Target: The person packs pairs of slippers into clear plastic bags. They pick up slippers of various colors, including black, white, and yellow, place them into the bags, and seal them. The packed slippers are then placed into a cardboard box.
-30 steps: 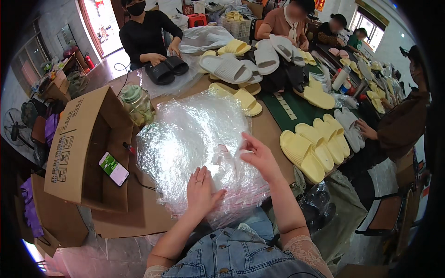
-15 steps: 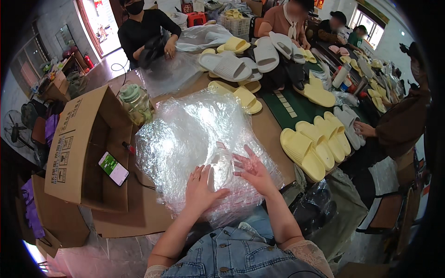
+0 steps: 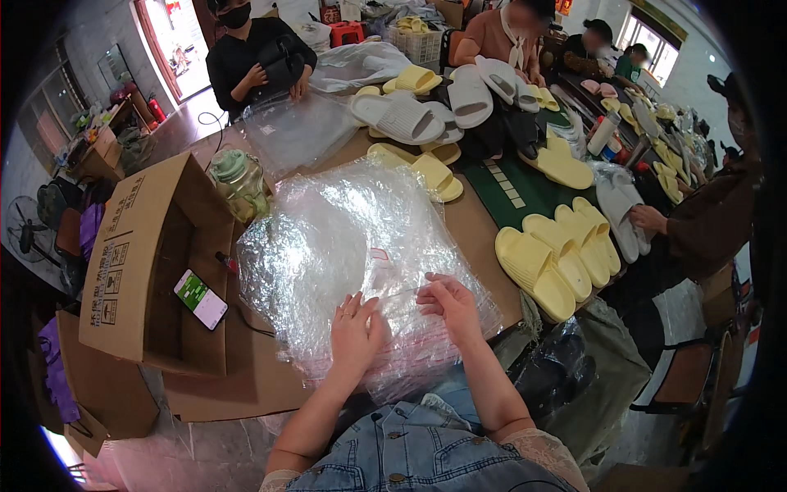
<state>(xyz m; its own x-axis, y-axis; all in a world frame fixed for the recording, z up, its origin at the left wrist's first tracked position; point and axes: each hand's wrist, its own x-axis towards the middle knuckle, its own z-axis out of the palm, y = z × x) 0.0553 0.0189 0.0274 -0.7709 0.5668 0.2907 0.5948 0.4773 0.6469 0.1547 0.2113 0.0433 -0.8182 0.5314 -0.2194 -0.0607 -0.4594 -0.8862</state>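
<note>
A stack of clear plastic bags [image 3: 328, 213] with pinkish edges covers the table in front of me. My left hand [image 3: 355, 334] lies on the near part of the stack, fingers stretched forward and thumb close beside them. To its right, my right hand [image 3: 449, 307] has its fingertips pinched on the edge of a clear bag. That edge runs as a thin line between my hands. A small red-outlined mark [image 3: 379, 256] shows on the plastic just beyond them.
An open cardboard box [image 3: 156, 271] stands left, with a lit phone [image 3: 201, 299] at its opening and a green-lidded jar [image 3: 239, 184] behind. Yellow slippers [image 3: 537, 271] line the right; grey slippers [image 3: 398, 116] are piled at the back. Co-workers stand around the table.
My right hand has gone from spread fingers to a pinch on the bag edge. My left thumb has drawn in toward its fingers. At right, a co-worker's grey slippers now have clear plastic over them.
</note>
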